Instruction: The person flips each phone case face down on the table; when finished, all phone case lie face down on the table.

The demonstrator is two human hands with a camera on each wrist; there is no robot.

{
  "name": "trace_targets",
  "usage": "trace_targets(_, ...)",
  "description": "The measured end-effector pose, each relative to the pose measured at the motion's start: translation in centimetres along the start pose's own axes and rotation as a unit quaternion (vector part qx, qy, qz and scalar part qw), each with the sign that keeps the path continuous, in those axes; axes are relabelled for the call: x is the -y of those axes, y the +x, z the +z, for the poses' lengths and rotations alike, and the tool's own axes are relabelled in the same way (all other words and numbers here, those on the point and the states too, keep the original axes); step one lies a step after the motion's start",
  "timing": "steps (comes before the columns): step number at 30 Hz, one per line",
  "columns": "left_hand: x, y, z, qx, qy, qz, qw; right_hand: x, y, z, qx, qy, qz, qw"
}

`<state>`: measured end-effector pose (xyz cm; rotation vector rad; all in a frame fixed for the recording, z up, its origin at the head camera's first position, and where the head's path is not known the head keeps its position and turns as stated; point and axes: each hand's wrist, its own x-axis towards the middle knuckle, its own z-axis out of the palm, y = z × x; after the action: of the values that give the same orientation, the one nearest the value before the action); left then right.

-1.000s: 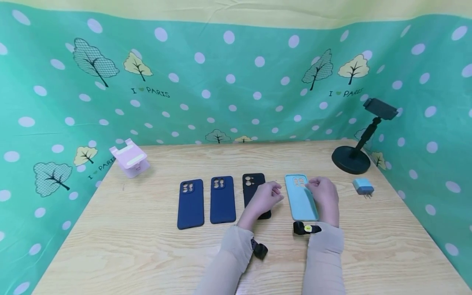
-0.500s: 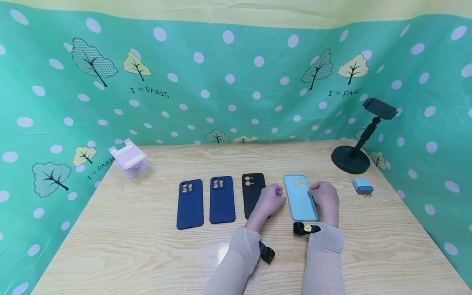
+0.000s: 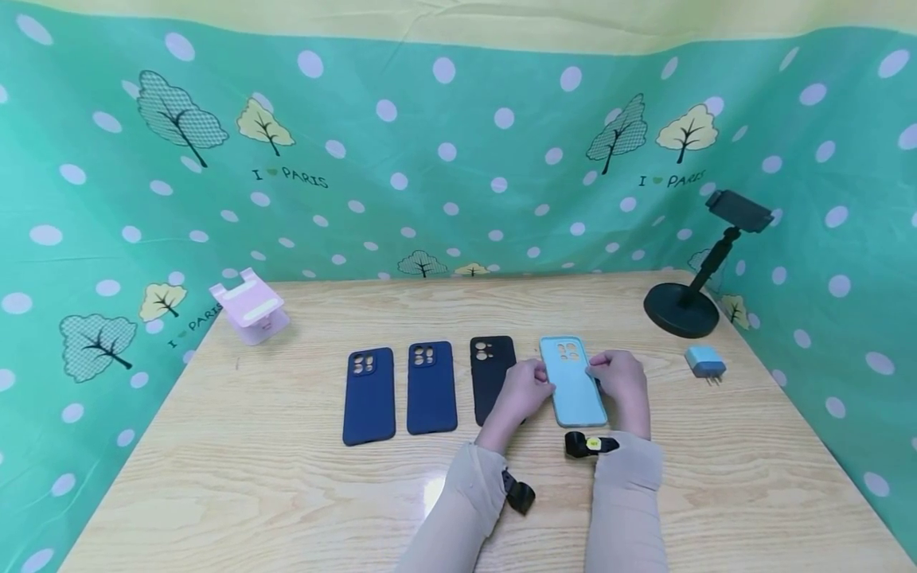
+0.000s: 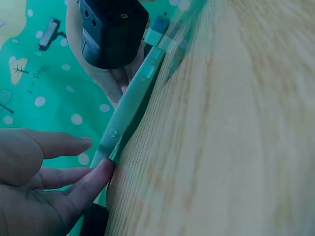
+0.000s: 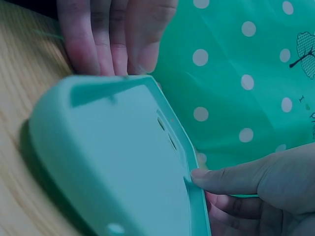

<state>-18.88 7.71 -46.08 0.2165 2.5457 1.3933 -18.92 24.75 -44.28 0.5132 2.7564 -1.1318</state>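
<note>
A light blue phone case [image 3: 575, 391] lies hollow side up on the table, its camera cutouts at the far end. My right hand [image 3: 623, 378] pinches its right edge; in the right wrist view the thumb [image 5: 224, 181] presses the inside of the rim and the fingers curl outside. At the opposite edge is my left hand [image 3: 523, 391], fingertips [image 4: 104, 169] touching the case's side wall and thumb [image 4: 74, 145] held off it. A black phone case [image 3: 490, 374] lies partly hidden under the left hand. Two dark blue phone cases, one outer [image 3: 369, 398] and one inner [image 3: 432, 390], lie further left.
A pink phone stand [image 3: 252, 309] is at the back left. At the back right stands a black phone holder [image 3: 682, 309] on a round base, with a blue charger plug [image 3: 705, 362] in front of it. A green dotted cloth [image 3: 458, 159] walls the table in.
The light blue phone case has slid a little left with my right hand, its edge now meeting my left fingertips. Earlier, my left hand shifted slightly right; the other cases stayed put.
</note>
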Motion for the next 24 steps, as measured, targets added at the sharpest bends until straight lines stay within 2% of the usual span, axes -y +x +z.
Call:
trace_targets(10, 0.0, 0.1, -0.3, -0.015, -0.025, 0.007, 0.9995, 0.0, 0.2, 0.3, 0.016, 0.021, -0.007, 1.0)
trace_targets(17, -0.4, -0.1, -1.3, -0.041, -0.05, 0.006, 0.9979, 0.8, 0.4, 1.4, 0.02, 0.028, -0.01, 0.999)
trace_targets(24, -0.8, -0.3, -2.4, -0.04, -0.067, 0.005, 0.997, 1.6, 0.3, 2.0, 0.028, 0.03, -0.025, 0.999)
